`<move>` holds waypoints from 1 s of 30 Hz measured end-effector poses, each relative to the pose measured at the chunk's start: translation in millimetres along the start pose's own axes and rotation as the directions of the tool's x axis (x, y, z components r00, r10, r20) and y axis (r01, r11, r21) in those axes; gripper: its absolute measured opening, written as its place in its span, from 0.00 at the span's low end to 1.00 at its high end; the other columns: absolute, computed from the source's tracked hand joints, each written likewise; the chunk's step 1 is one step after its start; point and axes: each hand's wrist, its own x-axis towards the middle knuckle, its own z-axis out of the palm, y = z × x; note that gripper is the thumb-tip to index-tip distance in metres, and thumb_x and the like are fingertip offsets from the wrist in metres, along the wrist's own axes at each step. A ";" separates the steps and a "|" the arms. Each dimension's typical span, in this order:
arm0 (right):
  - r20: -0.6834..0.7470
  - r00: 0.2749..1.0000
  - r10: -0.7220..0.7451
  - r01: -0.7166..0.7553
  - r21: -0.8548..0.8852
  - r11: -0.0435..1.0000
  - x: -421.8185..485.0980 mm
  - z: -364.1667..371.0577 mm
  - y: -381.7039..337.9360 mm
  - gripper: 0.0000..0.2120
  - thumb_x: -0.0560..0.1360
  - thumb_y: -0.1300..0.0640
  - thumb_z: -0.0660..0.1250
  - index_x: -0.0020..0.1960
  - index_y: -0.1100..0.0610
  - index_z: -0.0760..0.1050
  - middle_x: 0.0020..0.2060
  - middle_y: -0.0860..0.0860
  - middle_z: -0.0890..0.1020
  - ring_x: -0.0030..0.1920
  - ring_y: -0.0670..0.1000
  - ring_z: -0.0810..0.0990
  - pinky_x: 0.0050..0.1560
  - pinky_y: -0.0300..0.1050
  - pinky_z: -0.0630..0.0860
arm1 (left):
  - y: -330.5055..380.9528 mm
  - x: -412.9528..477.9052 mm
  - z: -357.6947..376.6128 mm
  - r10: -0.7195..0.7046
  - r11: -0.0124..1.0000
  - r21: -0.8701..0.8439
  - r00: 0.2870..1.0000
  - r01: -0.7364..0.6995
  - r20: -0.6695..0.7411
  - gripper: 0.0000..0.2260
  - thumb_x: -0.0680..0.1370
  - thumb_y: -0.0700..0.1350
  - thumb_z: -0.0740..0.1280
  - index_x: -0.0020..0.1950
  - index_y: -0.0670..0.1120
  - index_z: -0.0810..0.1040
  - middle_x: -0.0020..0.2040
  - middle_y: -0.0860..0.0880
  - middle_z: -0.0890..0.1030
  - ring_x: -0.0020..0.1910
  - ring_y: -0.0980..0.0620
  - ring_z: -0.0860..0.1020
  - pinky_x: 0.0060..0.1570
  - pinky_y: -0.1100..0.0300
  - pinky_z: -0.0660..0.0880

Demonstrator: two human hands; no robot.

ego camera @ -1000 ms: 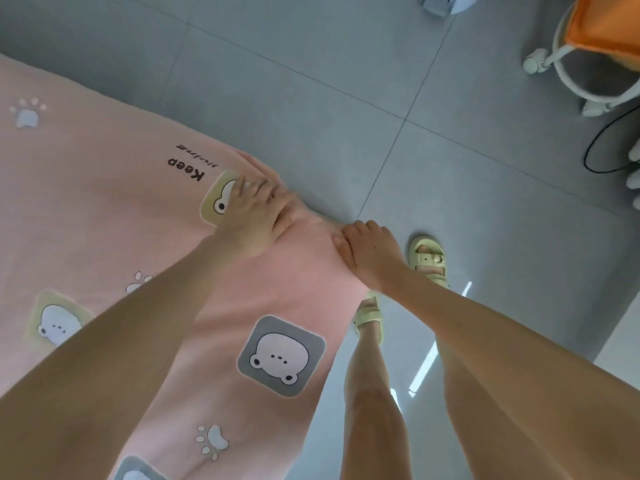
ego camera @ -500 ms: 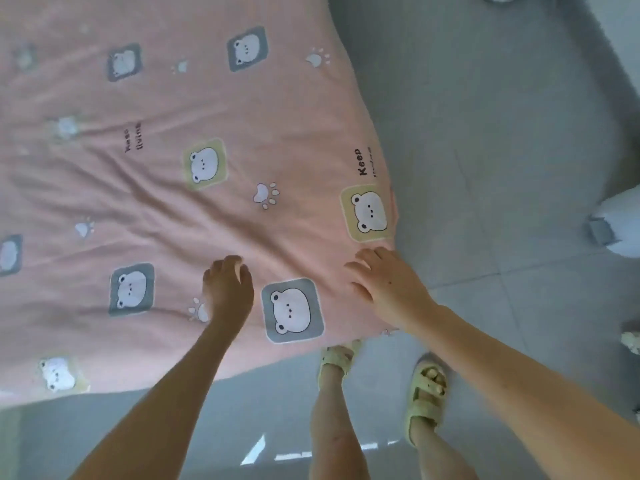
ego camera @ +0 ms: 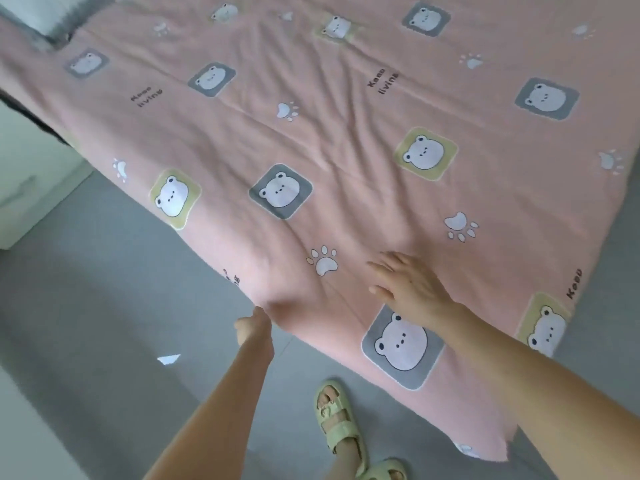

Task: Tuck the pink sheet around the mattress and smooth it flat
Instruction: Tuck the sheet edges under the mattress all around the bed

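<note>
Head view looks down on a bed covered by the pink sheet (ego camera: 346, 140), which spreads over the mattress top and hangs over the near edge toward the grey floor (ego camera: 104, 306). Left hand (ego camera: 252, 327) is at that near edge, its grip closed on a fold of the sheet: the fingers go under the cloth and only the knuckles and wrist show, with creases fanning out from the pinch across the fabric beyond it. Right hand (ego camera: 408, 285) lies to the right of that pinch and a little farther onto the bed, fingers straight and spread, palm down on the sheet, holding nothing. Between the 2 hands, just beyond the left grip, is a white paw print (ego camera: 323, 261). Just on the near side of the right hand, partly under the wrist, sits a grey square with a white bear face (ego camera: 401, 344). Farther from both hands the sheet shows long shallow wrinkles running across the printed bears and the words "Keep living". Below the hands, on the floor, a foot in a pale green sandal (ego camera: 337, 415) stands close to the hanging edge, and the toe of a second sandal shows at the bottom border. Well left of the left grip, a white cabinet (ego camera: 31, 174) stands beside the bed.
</note>
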 end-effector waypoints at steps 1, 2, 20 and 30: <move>0.034 0.999 -0.033 0.035 -0.042 0.998 15.2 4.9 -3.6 0.17 0.70 0.51 0.68 0.55 0.58 0.80 0.51 0.57 0.82 0.47 0.59 0.82 0.44 0.50 0.80 | -1.9 7.6 -0.5 -0.047 0.996 -0.067 0.998 0.050 0.048 0.12 0.79 0.47 0.57 0.54 0.39 0.70 0.42 0.45 0.70 0.43 0.43 0.72 0.47 0.54 0.72; 0.078 0.995 -0.065 0.071 -0.078 0.994 28.7 11.4 -7.0 0.20 0.72 0.47 0.62 0.57 0.56 0.80 0.55 0.57 0.82 0.51 0.59 0.82 0.46 0.51 0.80 | -3.3 14.1 0.1 -0.072 0.989 -0.122 0.992 0.084 0.102 0.11 0.80 0.48 0.57 0.50 0.40 0.71 0.40 0.46 0.69 0.43 0.44 0.71 0.46 0.54 0.72; 0.060 0.987 -0.151 0.138 0.184 0.973 157.0 33.7 -82.3 0.20 0.75 0.48 0.66 0.63 0.56 0.73 0.49 0.50 0.78 0.47 0.53 0.79 0.44 0.48 0.77 | -63.5 22.2 38.4 -0.050 0.932 -0.357 0.999 0.054 0.020 0.12 0.79 0.41 0.58 0.35 0.44 0.66 0.32 0.48 0.71 0.32 0.51 0.66 0.32 0.60 0.63; 0.432 0.881 -0.191 0.120 0.187 0.975 201.9 45.6 -119.5 0.06 0.78 0.55 0.61 0.48 0.56 0.75 0.40 0.49 0.77 0.43 0.54 0.75 0.40 0.43 0.66 | -69.6 17.4 55.7 -0.075 0.890 -0.456 0.992 0.020 -0.102 0.11 0.80 0.44 0.58 0.38 0.45 0.68 0.34 0.50 0.71 0.33 0.51 0.67 0.28 0.61 0.63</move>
